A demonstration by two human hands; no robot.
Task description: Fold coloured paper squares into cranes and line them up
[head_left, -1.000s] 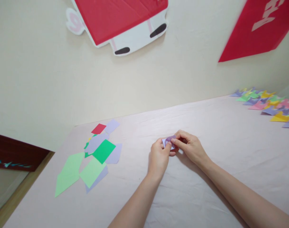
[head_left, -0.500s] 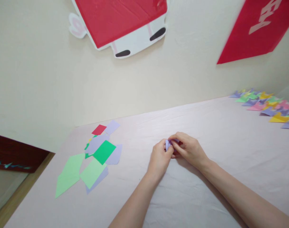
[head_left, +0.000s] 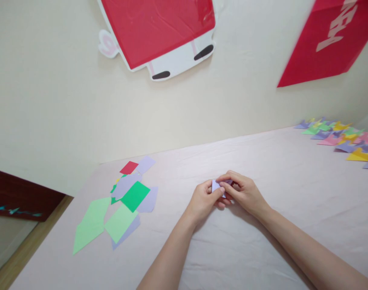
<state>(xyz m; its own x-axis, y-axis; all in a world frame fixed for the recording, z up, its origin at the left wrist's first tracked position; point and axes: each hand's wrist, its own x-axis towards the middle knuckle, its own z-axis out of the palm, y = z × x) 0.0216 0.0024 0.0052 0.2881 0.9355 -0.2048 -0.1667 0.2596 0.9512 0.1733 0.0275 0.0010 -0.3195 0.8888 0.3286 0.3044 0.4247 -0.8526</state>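
Note:
A small piece of folded lavender paper (head_left: 216,187) is held between both hands, above the cloth-covered table (head_left: 177,249). My left hand (head_left: 202,200) pinches its near left side, thumb on top and fingers underneath. My right hand (head_left: 242,191) grips the right side with thumb and fingertips pressed together. Much of the paper is hidden behind the fingers, so its full shape cannot be made out.
Loose sheets lie at the left: a dark green square (head_left: 136,196), light green paper (head_left: 91,221), a red square (head_left: 129,167) and lavender pieces (head_left: 147,200). Rows of folded paper shapes (head_left: 330,139) stand at the far right by the wall (head_left: 184,112).
The lavender paper shows a broader flat face now, and the fingers have shifted slightly on it. The whole view has moved a little, so everything sits slightly lower and further right.

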